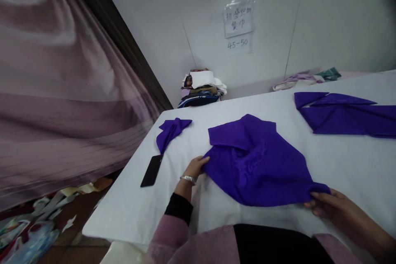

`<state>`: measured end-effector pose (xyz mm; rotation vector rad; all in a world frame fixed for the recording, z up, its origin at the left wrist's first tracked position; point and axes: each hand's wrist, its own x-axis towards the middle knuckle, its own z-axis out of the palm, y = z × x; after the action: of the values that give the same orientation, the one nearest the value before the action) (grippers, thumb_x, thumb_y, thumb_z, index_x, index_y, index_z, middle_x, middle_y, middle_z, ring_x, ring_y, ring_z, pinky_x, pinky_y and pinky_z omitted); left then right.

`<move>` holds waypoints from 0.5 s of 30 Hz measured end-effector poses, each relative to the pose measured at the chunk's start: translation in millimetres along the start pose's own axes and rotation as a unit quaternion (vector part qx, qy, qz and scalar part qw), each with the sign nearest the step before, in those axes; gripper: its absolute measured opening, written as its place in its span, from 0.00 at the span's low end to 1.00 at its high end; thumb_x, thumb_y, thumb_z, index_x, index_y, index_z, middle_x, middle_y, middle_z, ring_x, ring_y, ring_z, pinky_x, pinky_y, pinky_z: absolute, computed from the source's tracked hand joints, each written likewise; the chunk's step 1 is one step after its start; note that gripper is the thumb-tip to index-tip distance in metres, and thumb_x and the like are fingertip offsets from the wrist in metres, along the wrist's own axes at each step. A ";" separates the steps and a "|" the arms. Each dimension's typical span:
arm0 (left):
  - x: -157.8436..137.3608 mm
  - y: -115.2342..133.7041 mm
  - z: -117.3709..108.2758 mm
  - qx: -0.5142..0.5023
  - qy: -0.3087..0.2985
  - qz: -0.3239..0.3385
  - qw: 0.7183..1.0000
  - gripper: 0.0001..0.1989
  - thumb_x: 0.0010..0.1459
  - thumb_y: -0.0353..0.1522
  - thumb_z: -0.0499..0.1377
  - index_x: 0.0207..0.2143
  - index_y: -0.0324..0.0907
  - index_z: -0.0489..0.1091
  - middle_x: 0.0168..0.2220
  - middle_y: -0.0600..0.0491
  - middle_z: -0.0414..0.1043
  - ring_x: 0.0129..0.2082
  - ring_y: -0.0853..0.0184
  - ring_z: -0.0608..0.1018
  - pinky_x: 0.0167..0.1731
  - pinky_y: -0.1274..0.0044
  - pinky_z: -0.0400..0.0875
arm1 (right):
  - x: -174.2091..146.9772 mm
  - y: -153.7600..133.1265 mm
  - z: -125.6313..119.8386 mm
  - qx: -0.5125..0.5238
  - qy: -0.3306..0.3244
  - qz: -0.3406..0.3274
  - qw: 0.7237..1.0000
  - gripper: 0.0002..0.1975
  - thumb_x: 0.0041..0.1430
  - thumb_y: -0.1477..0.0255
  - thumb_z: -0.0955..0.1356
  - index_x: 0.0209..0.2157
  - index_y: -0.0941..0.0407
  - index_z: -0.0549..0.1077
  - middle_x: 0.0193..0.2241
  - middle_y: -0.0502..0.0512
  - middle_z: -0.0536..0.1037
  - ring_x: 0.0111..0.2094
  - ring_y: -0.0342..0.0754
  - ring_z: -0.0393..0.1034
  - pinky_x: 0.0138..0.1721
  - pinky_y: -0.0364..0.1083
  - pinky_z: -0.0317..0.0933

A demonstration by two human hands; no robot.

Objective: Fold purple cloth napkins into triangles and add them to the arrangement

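Observation:
A purple cloth napkin (pixel 262 165) lies partly spread and rumpled on the white table, its far side folded over. My left hand (pixel 197 166), with a silver bracelet at the wrist, pinches its left corner. At the opposite end my right hand (pixel 328 203) grips the right corner between thumb and fingers, and the near edge runs slack between the two hands. To the left rests a smaller folded purple napkin (pixel 172 132), gathered into a pointed shape.
A black phone (pixel 152 170) lies near the left edge of the white table (pixel 123 210). More purple napkins (pixel 343 113) lie at the right. Stacked cloths (pixel 202 88) stand by the wall, below a handwritten sign (pixel 238 18). A pink curtain (pixel 68 90) hangs at the left.

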<state>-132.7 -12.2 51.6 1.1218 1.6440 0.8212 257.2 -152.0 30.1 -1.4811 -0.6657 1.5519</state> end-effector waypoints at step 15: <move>-19.2 250.7 -96.0 -0.262 0.121 0.435 0.853 0.14 0.50 0.39 0.64 0.25 0.45 0.60 0.21 0.63 0.64 0.25 0.76 0.69 0.30 0.78 0.73 | -5.6 -252.7 42.4 -0.041 0.128 -0.407 0.904 0.23 0.57 0.74 0.51 0.30 0.67 0.74 0.50 0.64 0.69 0.42 0.47 0.69 0.30 0.49 0.55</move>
<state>-146.3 57.0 311.4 1.3791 0.9129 1.9252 271.6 -27.2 253.6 -1.1926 -1.0282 0.6803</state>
